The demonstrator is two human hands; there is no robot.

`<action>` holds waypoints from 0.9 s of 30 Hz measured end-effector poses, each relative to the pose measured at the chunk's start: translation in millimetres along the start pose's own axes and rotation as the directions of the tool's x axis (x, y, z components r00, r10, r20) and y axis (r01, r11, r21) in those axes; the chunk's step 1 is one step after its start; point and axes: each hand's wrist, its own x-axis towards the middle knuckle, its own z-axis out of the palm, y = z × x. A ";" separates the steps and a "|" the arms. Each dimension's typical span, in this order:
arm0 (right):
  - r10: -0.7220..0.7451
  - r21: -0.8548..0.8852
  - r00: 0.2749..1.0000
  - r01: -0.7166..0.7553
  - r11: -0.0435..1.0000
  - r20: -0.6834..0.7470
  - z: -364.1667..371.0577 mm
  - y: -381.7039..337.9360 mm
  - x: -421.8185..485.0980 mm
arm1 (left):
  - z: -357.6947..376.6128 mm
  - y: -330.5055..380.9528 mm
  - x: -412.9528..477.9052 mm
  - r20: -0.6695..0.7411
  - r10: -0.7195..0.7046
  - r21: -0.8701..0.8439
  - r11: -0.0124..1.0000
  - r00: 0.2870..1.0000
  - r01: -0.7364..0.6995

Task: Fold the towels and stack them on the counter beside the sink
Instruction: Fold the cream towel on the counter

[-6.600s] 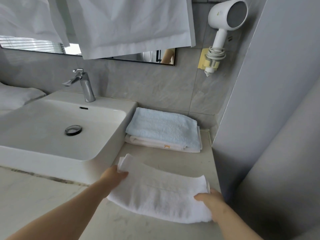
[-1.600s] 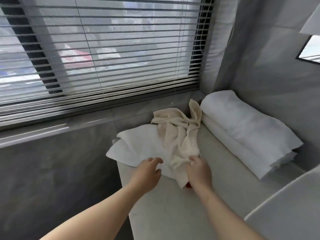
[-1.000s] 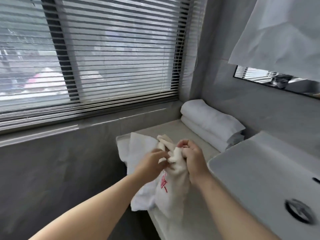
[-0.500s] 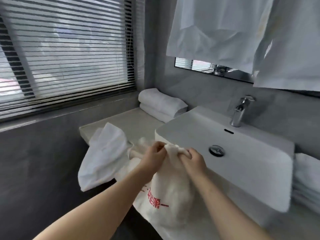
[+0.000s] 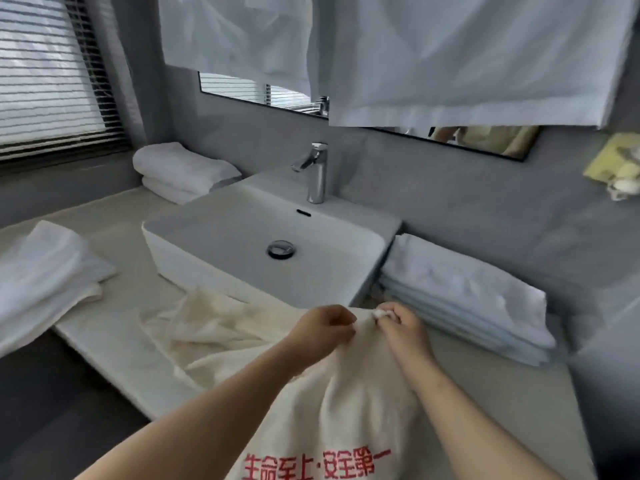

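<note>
A cream towel with red printed characters hangs over the counter's front edge before the sink. My left hand and my right hand both pinch its top edge close together, just in front of the sink's right corner. A stack of folded towels, white on light blue, lies on the counter to the right of the sink. A loose white towel lies on the counter at the left, partly over the edge.
Two folded white towels rest at the back left, under the window blinds. A chrome faucet stands behind the basin. White cloths hang over the mirror. A yellow holder is on the right wall.
I have turned right from the window corner to face the sink, carrying the cream towel with both hands. It now lies spread in front of the sink, close to the folded stack.
</note>
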 end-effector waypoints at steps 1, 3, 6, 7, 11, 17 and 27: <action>0.009 -0.014 1.000 -0.009 1.000 -0.027 -15.3 7.1 -1.2 | 13.9 2.2 0.2 0.030 0.005 0.011 1.000 1.000 -0.005; 0.033 -0.050 0.995 -0.037 0.998 -0.094 -44.3 22.1 -3.8 | 38.5 1.6 1.3 0.064 0.026 0.106 0.994 0.998 -0.032; 0.084 -0.132 0.977 -0.111 0.985 -0.197 -80.7 42.1 -11.2 | 66.2 -6.3 3.9 0.042 0.020 0.332 0.943 0.999 -0.033; 0.107 -0.149 0.968 -0.144 0.978 -0.228 -89.6 48.5 -14.4 | 72.8 -9.5 5.2 0.038 0.016 0.374 0.927 0.999 -0.029; 0.165 -0.251 0.934 -0.251 0.935 -0.318 -107.3 71.2 -26.9 | 89.6 -24.4 10.2 0.132 0.062 0.571 0.811 0.989 -0.127; 0.256 -0.743 0.961 -0.095 0.662 0.105 -83.2 83.4 -61.3 | 96.5 -60.6 3.9 0.223 -0.149 0.844 0.524 0.963 -0.114; 0.343 -0.780 0.910 -0.034 0.624 0.234 -80.7 115.4 -54.6 | 96.8 -67.3 3.2 0.085 0.010 0.861 0.503 0.996 -0.078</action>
